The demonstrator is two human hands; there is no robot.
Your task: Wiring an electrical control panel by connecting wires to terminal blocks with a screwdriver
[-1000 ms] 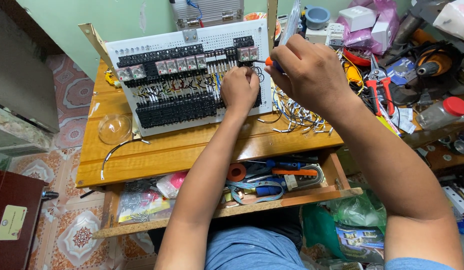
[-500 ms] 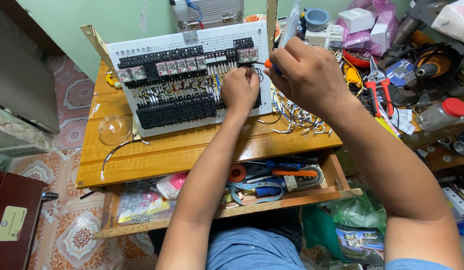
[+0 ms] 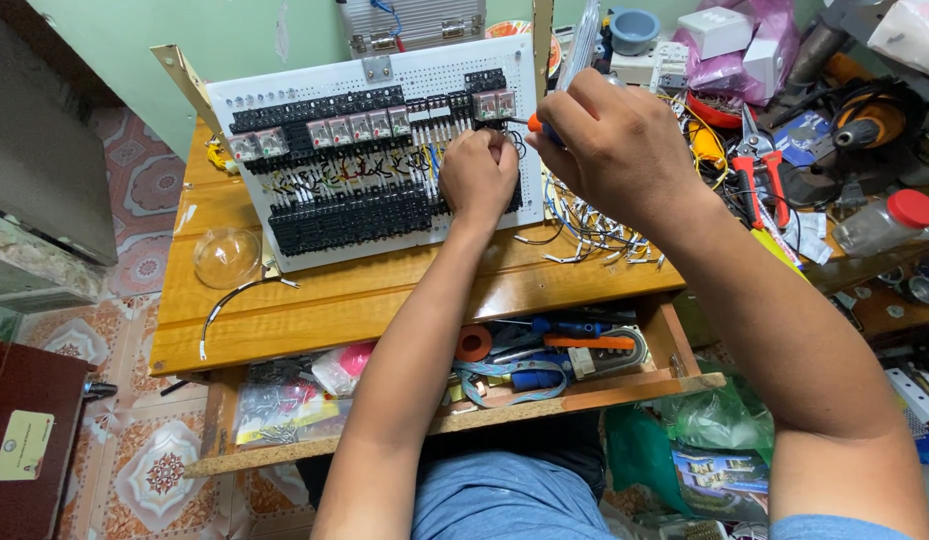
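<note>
Left hand (image 3: 478, 172) curled against the white panel (image 3: 285, 95), fingers pinching wiring near its three o'clock edge. Right hand (image 3: 620, 150), at two o'clock, wrapped tight round an orange-tipped screwdriver (image 3: 536, 123) touching the relays (image 3: 493, 104).

Pale green wall (image 3: 135, 40) behind. Patterned floor tiles (image 3: 135, 470) in pink and cream at left. Varnished wooden table (image 3: 315, 310) with open drawer (image 3: 465, 410). Dark red cabinet (image 3: 25, 440) lower left. Soft, even daylight.
</note>
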